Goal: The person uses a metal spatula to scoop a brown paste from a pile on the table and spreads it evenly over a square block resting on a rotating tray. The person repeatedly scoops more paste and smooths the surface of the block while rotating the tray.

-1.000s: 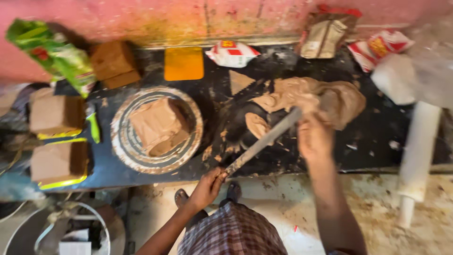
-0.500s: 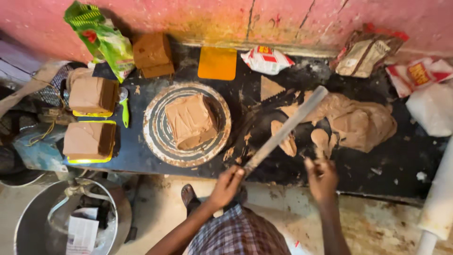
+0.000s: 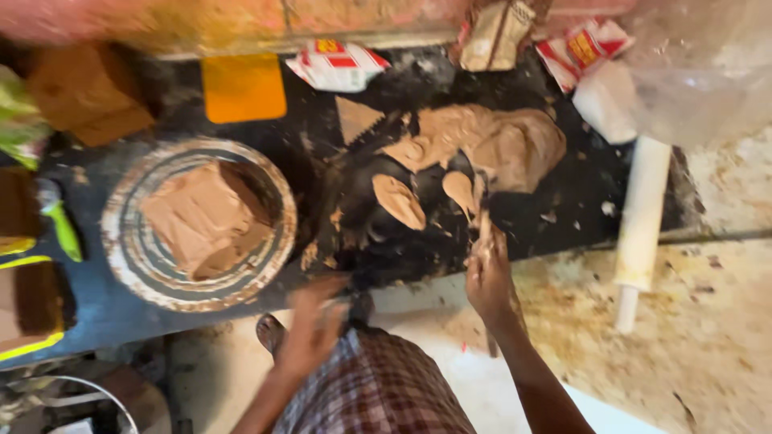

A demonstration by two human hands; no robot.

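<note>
My right hand [image 3: 487,275] is closed around a thin clay-smeared flat stick [image 3: 483,229] at the front edge of the black work board [image 3: 563,210]. My left hand [image 3: 315,328] is blurred, low over my checked cloth, fingers apart and holding nothing. Just beyond my right hand lie two oval clay pieces [image 3: 400,201] and a big lump of brown clay [image 3: 503,145]. To the left, a round turntable [image 3: 277,241] carries a squarish clay slab [image 3: 205,219].
A white rolling pin [image 3: 641,225] hangs over the board's right edge. An orange card [image 3: 244,87], a clay triangle [image 3: 358,119], printed packets [image 3: 334,64] and a clear plastic bag [image 3: 700,72] lie at the back. Brown blocks [image 3: 88,92] sit at far left.
My left hand has let go of the long stick and dropped toward my lap. The stick is now in my right hand at the board's edge. The view shifted left.
</note>
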